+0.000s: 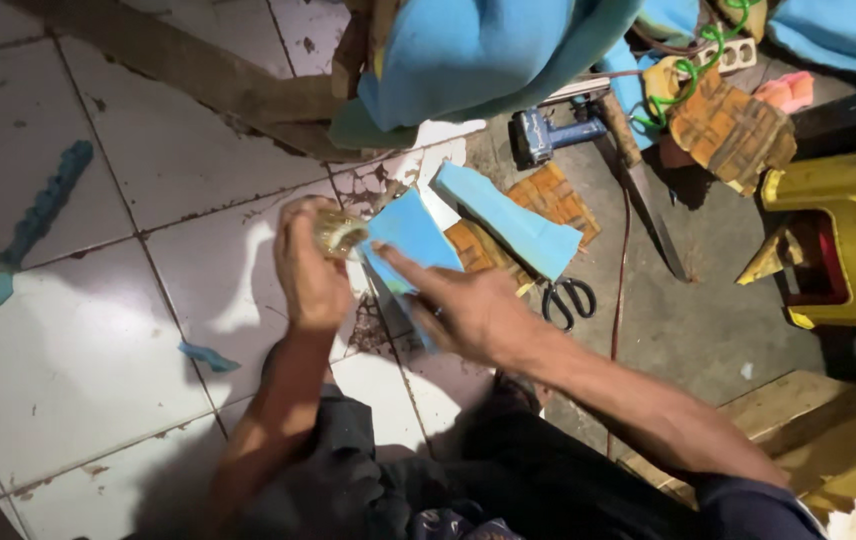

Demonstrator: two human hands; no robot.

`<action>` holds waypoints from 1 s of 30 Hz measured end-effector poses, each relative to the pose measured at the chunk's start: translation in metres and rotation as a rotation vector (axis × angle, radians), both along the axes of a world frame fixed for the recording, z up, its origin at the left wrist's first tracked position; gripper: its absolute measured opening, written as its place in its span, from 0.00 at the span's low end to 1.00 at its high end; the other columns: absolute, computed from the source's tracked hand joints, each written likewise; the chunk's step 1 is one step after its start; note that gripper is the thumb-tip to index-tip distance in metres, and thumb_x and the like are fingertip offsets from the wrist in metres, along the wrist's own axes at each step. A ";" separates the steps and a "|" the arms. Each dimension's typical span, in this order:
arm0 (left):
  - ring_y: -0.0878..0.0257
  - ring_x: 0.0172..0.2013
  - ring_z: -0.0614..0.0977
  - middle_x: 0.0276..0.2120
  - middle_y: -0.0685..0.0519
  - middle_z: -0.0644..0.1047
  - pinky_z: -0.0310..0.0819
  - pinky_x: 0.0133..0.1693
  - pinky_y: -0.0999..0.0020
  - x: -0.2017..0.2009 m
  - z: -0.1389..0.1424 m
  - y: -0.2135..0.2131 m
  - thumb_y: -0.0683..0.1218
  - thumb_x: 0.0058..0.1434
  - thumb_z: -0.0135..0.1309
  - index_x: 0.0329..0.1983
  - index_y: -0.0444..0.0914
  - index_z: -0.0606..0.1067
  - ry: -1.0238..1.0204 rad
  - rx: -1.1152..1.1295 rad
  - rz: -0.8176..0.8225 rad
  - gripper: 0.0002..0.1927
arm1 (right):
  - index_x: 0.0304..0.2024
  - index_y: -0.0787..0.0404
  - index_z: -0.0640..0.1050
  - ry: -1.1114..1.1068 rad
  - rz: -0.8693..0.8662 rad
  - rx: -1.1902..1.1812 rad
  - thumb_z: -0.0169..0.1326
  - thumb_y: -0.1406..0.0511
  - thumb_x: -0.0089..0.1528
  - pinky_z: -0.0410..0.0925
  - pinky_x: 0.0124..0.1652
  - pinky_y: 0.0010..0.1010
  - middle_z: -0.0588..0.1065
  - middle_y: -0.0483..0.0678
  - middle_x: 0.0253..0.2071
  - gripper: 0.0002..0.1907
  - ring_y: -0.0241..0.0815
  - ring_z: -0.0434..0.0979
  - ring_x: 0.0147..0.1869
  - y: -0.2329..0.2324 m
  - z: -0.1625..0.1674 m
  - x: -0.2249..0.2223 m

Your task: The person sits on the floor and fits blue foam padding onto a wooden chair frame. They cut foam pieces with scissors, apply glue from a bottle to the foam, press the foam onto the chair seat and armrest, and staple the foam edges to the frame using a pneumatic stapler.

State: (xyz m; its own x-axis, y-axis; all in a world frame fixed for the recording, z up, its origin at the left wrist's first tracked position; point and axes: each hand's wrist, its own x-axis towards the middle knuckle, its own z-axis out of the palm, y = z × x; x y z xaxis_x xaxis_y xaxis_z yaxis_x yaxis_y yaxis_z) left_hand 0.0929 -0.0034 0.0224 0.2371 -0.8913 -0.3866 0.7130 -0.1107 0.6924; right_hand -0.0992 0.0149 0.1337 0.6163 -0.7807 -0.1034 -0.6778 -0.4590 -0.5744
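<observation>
Right hand [468, 310] on flat blue foam piece [408, 235]

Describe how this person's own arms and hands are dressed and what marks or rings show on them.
Both forearms are bare. The left hand shows no glove, ring or watch. The right hand is also ungloved, with what looks like a dark ring on one finger. A dark blue sleeve shows at the right upper arm, pushed above the elbow. No cables or tattoos are visible.
</observation>
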 end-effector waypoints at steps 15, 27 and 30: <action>0.59 0.45 0.79 0.44 0.48 0.79 0.74 0.49 0.66 0.003 -0.101 0.039 0.46 0.61 0.57 0.47 0.40 0.79 -1.070 0.358 -0.215 0.12 | 0.73 0.69 0.30 0.085 -0.485 0.333 0.68 0.59 0.57 0.70 0.51 0.47 0.75 0.66 0.46 0.66 0.63 0.76 0.50 0.004 -0.132 -0.039; 0.60 0.59 0.73 0.62 0.49 0.69 0.68 0.59 0.66 0.016 -0.054 0.026 0.45 0.61 0.59 0.68 0.43 0.61 -0.266 0.009 -0.535 0.32 | 0.77 0.54 0.47 -0.260 -0.442 0.640 0.63 0.69 0.54 0.71 0.36 0.34 0.73 0.50 0.36 0.55 0.40 0.74 0.36 0.002 -0.066 -0.069; 0.59 0.56 0.75 0.56 0.46 0.75 0.70 0.58 0.65 0.015 -0.031 0.034 0.43 0.62 0.60 0.65 0.35 0.69 -0.270 -0.107 -0.674 0.27 | 0.76 0.55 0.52 -0.189 -0.314 0.409 0.59 0.71 0.55 0.73 0.43 0.34 0.76 0.52 0.45 0.50 0.41 0.78 0.44 -0.003 -0.058 -0.081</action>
